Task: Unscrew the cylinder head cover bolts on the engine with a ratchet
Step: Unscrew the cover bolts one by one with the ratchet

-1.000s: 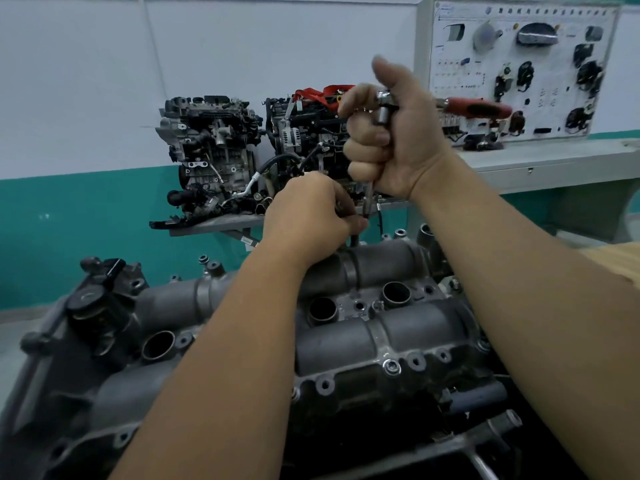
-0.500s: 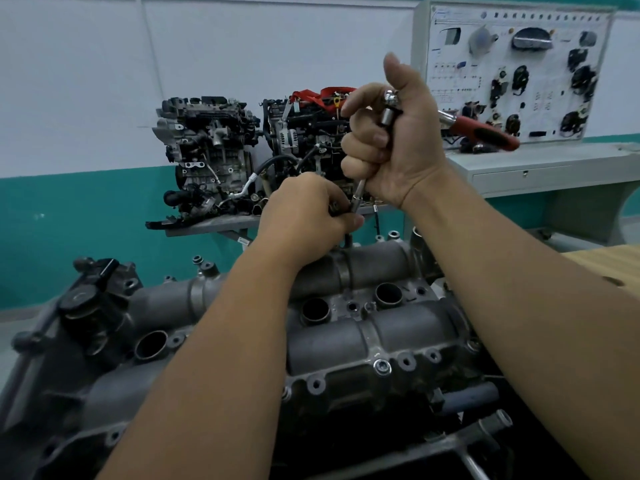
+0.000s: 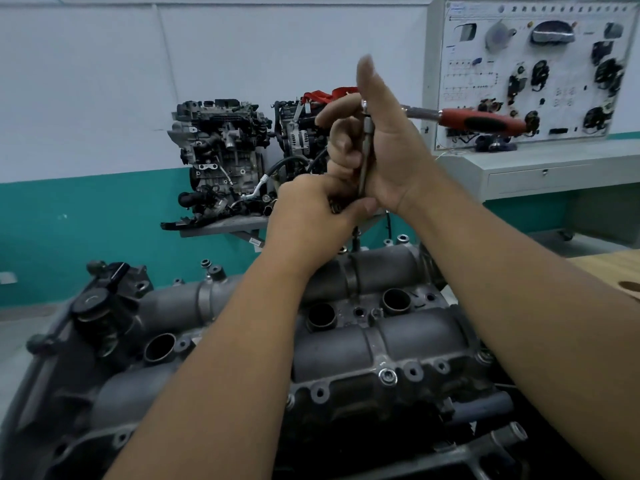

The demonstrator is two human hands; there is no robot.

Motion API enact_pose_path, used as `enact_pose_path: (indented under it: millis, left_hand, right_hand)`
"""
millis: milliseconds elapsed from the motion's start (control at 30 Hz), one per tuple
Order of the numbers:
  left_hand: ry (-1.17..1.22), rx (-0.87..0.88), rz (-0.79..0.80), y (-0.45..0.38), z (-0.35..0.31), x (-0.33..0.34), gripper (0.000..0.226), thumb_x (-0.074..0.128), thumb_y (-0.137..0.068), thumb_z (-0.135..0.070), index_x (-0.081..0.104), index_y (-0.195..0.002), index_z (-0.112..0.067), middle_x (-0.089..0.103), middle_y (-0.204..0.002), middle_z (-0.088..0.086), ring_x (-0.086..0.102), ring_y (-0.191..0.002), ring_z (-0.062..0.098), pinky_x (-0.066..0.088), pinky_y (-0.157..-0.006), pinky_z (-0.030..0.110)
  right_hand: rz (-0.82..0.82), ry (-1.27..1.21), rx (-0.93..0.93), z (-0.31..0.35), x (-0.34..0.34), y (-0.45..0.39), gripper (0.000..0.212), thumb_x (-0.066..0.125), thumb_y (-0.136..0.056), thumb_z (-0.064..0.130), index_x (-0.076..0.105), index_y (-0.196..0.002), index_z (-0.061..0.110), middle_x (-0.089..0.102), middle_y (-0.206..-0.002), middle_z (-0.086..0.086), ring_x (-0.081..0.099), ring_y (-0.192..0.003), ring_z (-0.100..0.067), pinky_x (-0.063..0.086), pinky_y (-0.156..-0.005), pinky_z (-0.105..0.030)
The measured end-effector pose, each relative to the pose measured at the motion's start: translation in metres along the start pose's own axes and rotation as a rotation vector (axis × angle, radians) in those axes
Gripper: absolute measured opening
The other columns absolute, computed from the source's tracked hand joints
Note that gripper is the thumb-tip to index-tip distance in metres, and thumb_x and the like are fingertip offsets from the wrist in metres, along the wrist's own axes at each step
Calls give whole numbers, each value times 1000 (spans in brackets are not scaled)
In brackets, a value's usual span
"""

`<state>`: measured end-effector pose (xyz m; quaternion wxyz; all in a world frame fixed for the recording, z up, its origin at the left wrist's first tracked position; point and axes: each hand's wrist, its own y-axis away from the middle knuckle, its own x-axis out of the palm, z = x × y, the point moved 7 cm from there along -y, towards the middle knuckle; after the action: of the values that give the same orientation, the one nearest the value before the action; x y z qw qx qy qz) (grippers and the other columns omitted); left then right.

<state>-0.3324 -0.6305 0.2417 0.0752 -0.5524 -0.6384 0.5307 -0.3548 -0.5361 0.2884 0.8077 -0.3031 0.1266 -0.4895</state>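
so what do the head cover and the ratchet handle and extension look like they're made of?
Cylinder head cover: looks like cast aluminium, matte grey with a rough, unpainted surface.
Ratchet handle: red grip with a black inlay, probably rubber or plastic over a bright steel shank.
Extension bar: plain grey metal, likely steel, satin sheen; the right hand grips it.

Two forearms come into view from the lower edge, and both are bare up to where the picture cuts them. No sleeve, glove, watch or ring shows on them. The left hand (image 3: 311,216) and the right hand (image 3: 388,147) are also uncovered. The nails that can be seen are short and plain. The skin looks clean, without marks.
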Motion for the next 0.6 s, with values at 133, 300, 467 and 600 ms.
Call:
enact_pose_path:
  millis: [133, 300, 467, 600]
  left_hand:
    - [53, 21, -88, 1, -3, -3, 10, 77, -86, -26, 79, -84, -16, 68, -72, -11, 64, -71, 16, 53, -68, 34]
    - [58, 42, -90, 3, -6, 1, 21, 74, -84, -38, 79, -97, -22, 73, -86, -8, 68, -82, 17, 57, -74, 40]
    - [25, 40, -138, 4, -6, 3, 13, 68, -85, -35, 73, -88, -24, 67, -81, -8, 64, -81, 22, 56, -72, 45]
    - [6, 16, -158, 7, -8, 2, 5, 62, -83, -42, 59, -79, -40, 58, -70, -20, 59, -70, 12, 55, -67, 39]
  right_hand:
    - [51, 53, -21, -2, -9, 8, 72, 53, -71, 80, 75, -91, 14, 65, -73, -5, 58, -70, -21, 49, -70, -35]
    - [26, 182, 25, -13, -10, 15, 69, 49, -72, 74, 78, -81, 12, 71, -81, -7, 67, -79, -17, 57, -73, -29]
    - [26, 81, 10, -7, -7, 17, 73, 67, -62, 70, 70, -101, 9, 68, -88, -8, 63, -79, -19, 55, -75, -31]
    - [32, -138, -67, 3, -19, 22, 56, 82, -69, 47, 70, -114, 15, 67, -95, -8, 59, -82, -22, 49, -82, -40]
